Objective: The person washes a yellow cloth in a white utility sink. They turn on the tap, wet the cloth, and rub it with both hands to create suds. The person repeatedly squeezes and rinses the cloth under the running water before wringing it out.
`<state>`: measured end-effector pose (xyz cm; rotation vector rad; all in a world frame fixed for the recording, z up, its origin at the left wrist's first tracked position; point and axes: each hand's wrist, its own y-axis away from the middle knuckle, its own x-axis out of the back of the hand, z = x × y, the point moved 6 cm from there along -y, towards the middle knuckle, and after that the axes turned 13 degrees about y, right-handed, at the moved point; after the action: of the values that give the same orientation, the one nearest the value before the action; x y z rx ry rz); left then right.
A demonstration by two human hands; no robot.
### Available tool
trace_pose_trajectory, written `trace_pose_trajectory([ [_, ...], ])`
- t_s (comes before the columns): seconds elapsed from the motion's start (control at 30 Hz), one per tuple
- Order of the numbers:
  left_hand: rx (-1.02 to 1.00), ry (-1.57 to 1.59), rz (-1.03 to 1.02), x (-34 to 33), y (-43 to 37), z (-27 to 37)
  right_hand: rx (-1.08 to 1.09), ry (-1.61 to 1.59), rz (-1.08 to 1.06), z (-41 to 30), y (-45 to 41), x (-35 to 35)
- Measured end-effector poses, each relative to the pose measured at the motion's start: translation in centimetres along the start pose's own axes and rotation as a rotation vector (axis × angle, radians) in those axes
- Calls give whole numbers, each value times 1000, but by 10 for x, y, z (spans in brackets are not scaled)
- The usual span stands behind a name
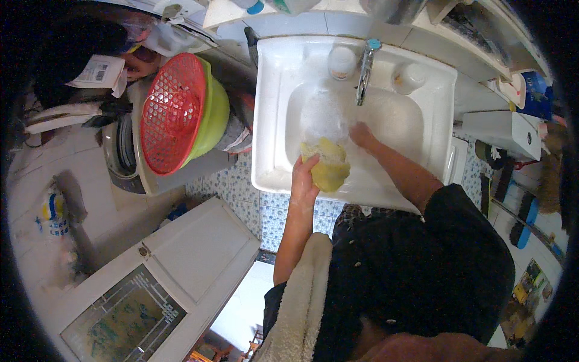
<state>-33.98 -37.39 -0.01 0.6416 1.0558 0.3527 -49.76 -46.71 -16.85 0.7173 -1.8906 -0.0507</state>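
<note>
My left hand [306, 174] grips a yellow sponge or cloth [329, 168] by its left side, over the near part of a white washbasin [267, 167]. Suds lie on the top edge of the yellow thing, and foamy water [322, 113] shows in the bowl beyond it. To the right, my right hand [361, 135] is low in the bowl below the chrome faucet [363, 77]; it is blurred, and its fingers are hard to make out. A white jar [342, 63] stands on the rim left of the faucet.
A red colander [172, 117] leans in a green basin [216, 113] on a washing machine left of the washbasin. A white shelf [434, 22] runs above the back rim. An opened white door [199, 253] stands at lower left. A beige towel [303, 303] hangs over my front.
</note>
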Motion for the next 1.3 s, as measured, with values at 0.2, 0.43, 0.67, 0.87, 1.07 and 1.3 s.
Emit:
trace_pose_trajectory([
  [0.2, 85, 100, -49, -5, -13, -20, -46, -2056, -898, -89, 83, 26],
  [0.43, -172, -402, 28, -72, -19, -14, 190, -1737, -938, -77, 110, 68],
  [0.67, -341, -952, 157, -93, -43, -15, 342, -1057, -509, -68, 107, 121],
  [0.87, -504, -1639, 267, -110, -65, -29, 574, -499, -174, -68, 106, 141],
  [1.07, -501, -1967, 311, -75, -94, -54, 171, 59, -243, -50, 102, 100],
  [1.3, 89, -685, 75, -82, -39, -47, 172, -1187, -601, -46, 141, 129],
])
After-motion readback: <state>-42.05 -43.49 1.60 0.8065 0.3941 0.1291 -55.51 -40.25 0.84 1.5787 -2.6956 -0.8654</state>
